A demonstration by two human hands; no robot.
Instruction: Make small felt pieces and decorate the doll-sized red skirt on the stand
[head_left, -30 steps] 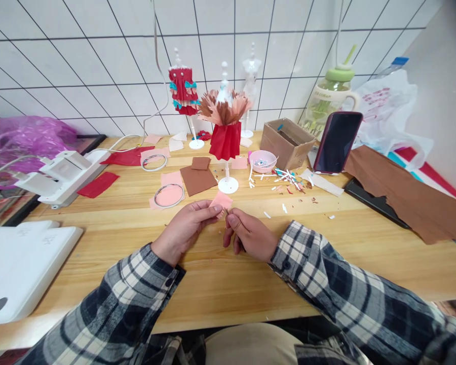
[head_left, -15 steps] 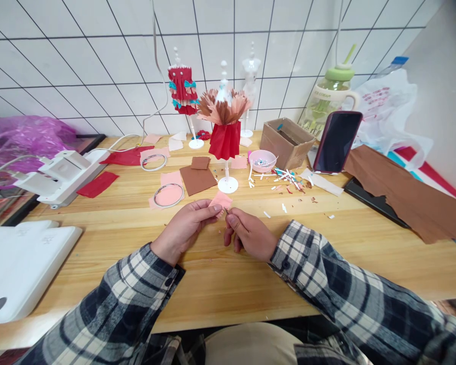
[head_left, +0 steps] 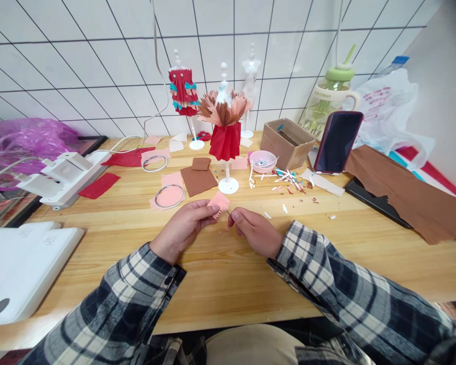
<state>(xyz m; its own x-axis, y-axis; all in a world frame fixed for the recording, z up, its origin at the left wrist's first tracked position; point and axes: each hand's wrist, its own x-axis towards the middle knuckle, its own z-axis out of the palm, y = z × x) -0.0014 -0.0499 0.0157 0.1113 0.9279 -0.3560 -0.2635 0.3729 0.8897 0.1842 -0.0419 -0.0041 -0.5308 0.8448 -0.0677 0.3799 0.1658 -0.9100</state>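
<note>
Pinched between the thumb and fingers of my left hand point(head_left: 190, 223) is a small piece of pink paper point(head_left: 220, 201), its lower right edge cut into little notches. My right hand point(head_left: 255, 230) is closed on a small thin metal tool point(head_left: 228, 212); its tip points at the notched edge, and the fingers hide the rest, so its kind is unclear. Just beyond the hands stands a white mini dress form point(head_left: 228, 185) wearing a red pleated paper skirt point(head_left: 225, 142) and a brown and pink paper ruffle point(head_left: 224, 109). Tiny pink scraps lie below the paper.
Tape rings point(head_left: 169, 196) lie on pink sheets at left, near brown paper squares point(head_left: 198, 181). Behind are a red-dressed form point(head_left: 183, 91), a pink bowl point(head_left: 263, 161) and a cardboard box point(head_left: 288, 144). A phone point(head_left: 338, 142) and power strip point(head_left: 76, 177) flank the work.
My right hand has drawn slightly to the right, its fingers now curled closer together, and the tool tip sits at the paper's right edge. The pink paper has tilted a little in my left hand.
</note>
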